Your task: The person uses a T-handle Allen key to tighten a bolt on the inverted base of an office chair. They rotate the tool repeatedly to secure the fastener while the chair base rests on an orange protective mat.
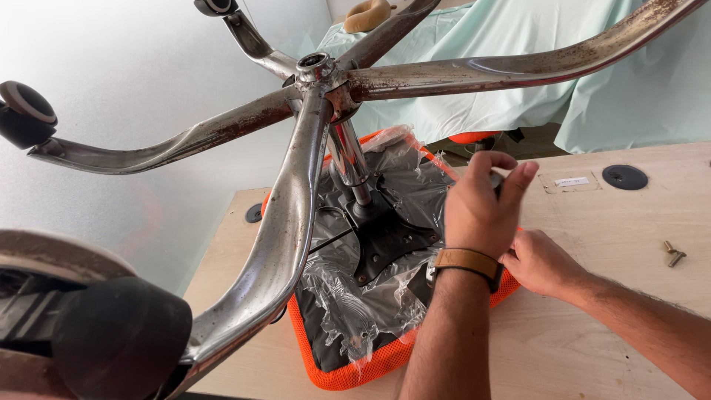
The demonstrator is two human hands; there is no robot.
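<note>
Upside down, orange-edged chair seat (pixel 348 374) under crinkled clear plastic wrap (pixel 348 311).

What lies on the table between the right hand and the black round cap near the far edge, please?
In the head view, only bare table lies between the right hand and the black cap.

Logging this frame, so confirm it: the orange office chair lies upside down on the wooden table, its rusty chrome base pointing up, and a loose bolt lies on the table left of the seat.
One detail is off. The head view shows the loose bolt lying right of the seat, not left. The chair is indeed upside down on the wooden table, rusty chrome base up.
</note>
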